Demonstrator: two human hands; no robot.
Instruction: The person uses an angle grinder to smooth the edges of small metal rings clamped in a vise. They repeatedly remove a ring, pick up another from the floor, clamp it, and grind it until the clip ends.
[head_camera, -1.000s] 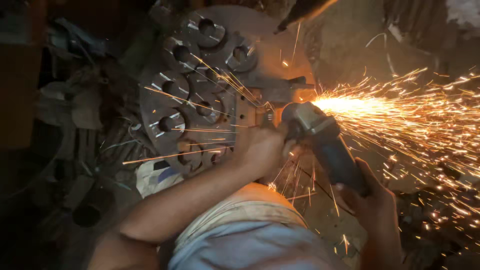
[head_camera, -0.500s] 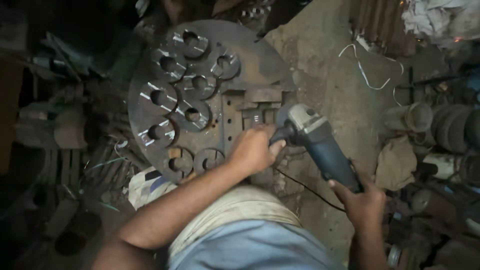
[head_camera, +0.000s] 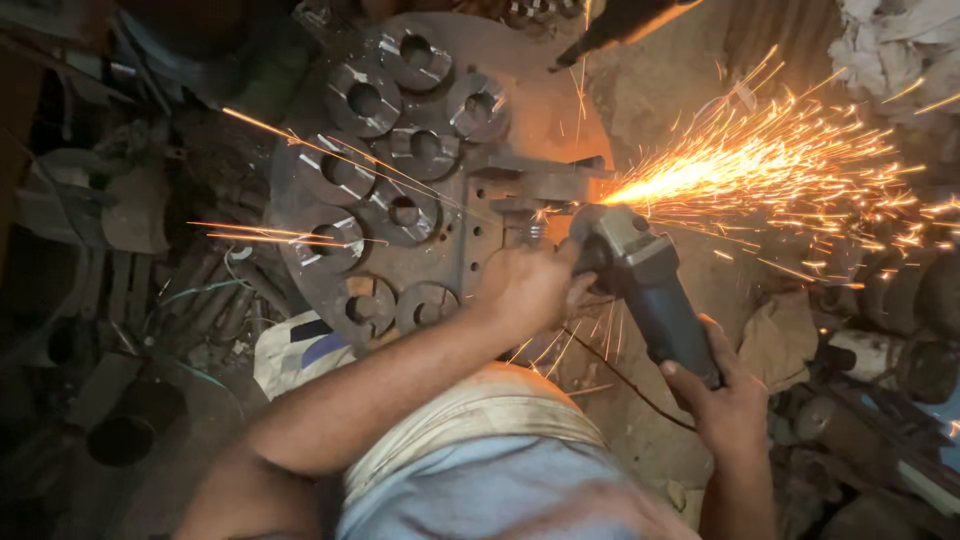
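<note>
An angle grinder with a dark blue body and grey head is pressed against a steel bracket on a large round metal plate. My left hand grips the grinder's side near the head. My right hand holds the rear of its body. Bright orange sparks spray to the right from the contact point, with a few flying left across the plate. Several notched steel rings lie on the plate's left half.
Dark scrap metal and pipes crowd the left side. Cylindrical metal parts and rags lie at the right. A power cord runs under the grinder. A white bag sits below the plate.
Half a second ago the grinder was off the metal with no sparks; now it touches the bracket and throws sparks to the right. The view has shifted slightly.
</note>
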